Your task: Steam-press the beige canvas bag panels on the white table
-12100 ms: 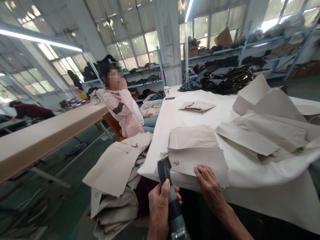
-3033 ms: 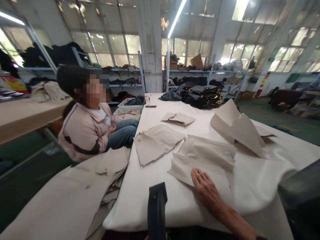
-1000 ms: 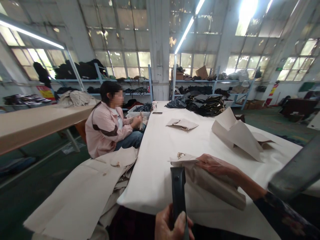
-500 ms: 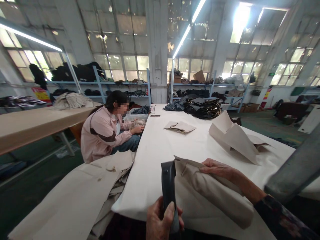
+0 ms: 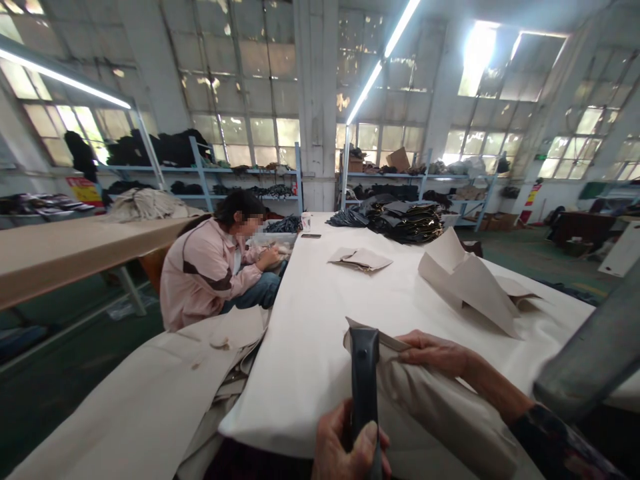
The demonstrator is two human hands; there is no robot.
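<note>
My left hand (image 5: 347,443) is wrapped round a black handheld tool (image 5: 365,373), held upright near the front edge of the white table (image 5: 305,320). The tool's head overlaps the upper left edge of a folded beige fabric piece (image 5: 440,407). Fingers of my right hand (image 5: 433,353) pinch that fabric along its top edge, to the right of the tool. The fabric hangs down in folds toward the lower right. What lies under the tool's head is hidden.
Beige pieces (image 5: 467,277) stand folded at the right, and a small beige stack (image 5: 360,258) lies mid-table. Dark stacked pieces (image 5: 407,219) sit at the back. Large beige sheets (image 5: 150,387) lie at the left. A person in pink (image 5: 200,273) sits beyond them. A grey post (image 5: 590,340) slants at the right.
My left hand has moved the black tool to the right, over the fabric's corner. My right hand still grips the fabric. The seated person's hands have shifted slightly left.
</note>
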